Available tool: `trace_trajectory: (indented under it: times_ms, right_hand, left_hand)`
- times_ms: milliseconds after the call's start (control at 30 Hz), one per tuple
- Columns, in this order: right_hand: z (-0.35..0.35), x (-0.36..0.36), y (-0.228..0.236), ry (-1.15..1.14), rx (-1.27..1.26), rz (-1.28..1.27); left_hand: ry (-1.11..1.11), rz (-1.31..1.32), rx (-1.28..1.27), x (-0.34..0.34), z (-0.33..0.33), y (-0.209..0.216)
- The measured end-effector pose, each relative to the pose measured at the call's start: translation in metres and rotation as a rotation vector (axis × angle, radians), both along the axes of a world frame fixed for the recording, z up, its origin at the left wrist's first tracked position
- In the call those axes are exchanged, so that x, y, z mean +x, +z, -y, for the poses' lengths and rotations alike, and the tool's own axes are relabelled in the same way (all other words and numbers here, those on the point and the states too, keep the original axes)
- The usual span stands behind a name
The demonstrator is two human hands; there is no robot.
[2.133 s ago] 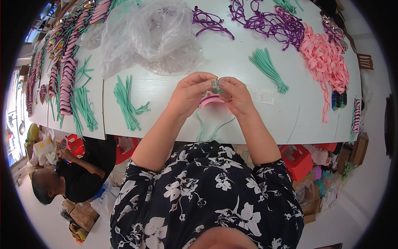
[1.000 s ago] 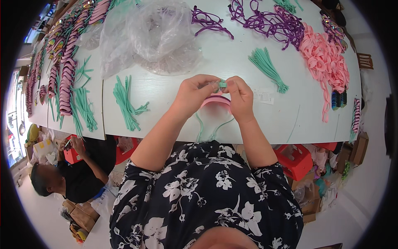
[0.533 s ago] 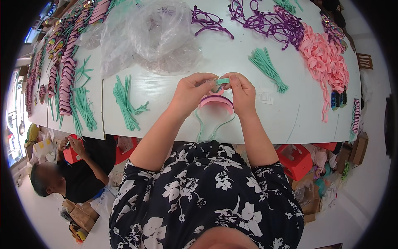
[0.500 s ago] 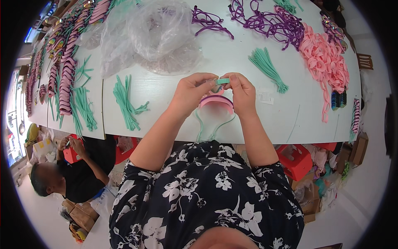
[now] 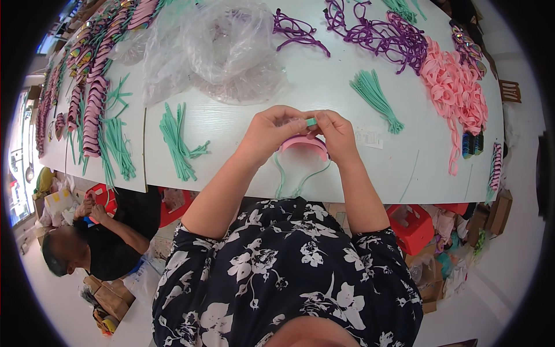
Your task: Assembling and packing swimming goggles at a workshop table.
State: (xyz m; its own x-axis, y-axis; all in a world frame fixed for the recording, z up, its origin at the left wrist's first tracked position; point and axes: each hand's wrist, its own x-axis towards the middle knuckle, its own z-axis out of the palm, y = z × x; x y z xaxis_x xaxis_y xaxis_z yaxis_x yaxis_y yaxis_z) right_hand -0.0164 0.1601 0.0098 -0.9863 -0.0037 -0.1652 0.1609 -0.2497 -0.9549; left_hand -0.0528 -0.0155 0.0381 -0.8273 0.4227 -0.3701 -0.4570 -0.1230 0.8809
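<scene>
Close together over the table, my two hands pinch a short folded piece of mint-green strap (image 5: pixel 312 122) between their fingertips. My left hand (image 5: pixel 269 136) grips it from one side, with something clear partly hidden in its fingers. From the other side, my right hand (image 5: pixel 338 136) pinches the strap with thumb and forefinger. Just below the fingers sits a pink curved piece with a purple rim (image 5: pixel 304 142), which looks like part of swim goggles. Thin mint-green straps (image 5: pixel 281 173) run from its two ends toward my body.
Bundles of mint-green straps (image 5: pixel 176 141) (image 5: pixel 376 98) lie to both sides. Behind are clear plastic bags (image 5: pixel 222 52) and purple frames (image 5: pixel 387 37). A pink strap pile (image 5: pixel 454 84) is at right, stacked pink goggles (image 5: pixel 95 110) at left. Another person (image 5: pixel 104 248) sits lower left; red stools (image 5: pixel 411 228) stand below.
My hands have drawn closer around the green strap, and less of it shows. The pink piece has shifted slightly. The other person's hands have come together.
</scene>
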Motion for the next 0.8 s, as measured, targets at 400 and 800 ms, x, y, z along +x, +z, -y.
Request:
trace_trajectory:
  times_ms: [400, 800]
  right_hand:
    - [0.002, -0.027, 0.003, 0.161, 0.432, -0.184]
    - [0.149, -0.244, -0.016, 0.396, 0.989, -0.647]
  left_hand:
    - [-0.062, -0.446, -0.385, 0.016, 0.023, -0.017]
    - [-0.109, -0.637, -0.405, 0.048, 0.042, -0.052]
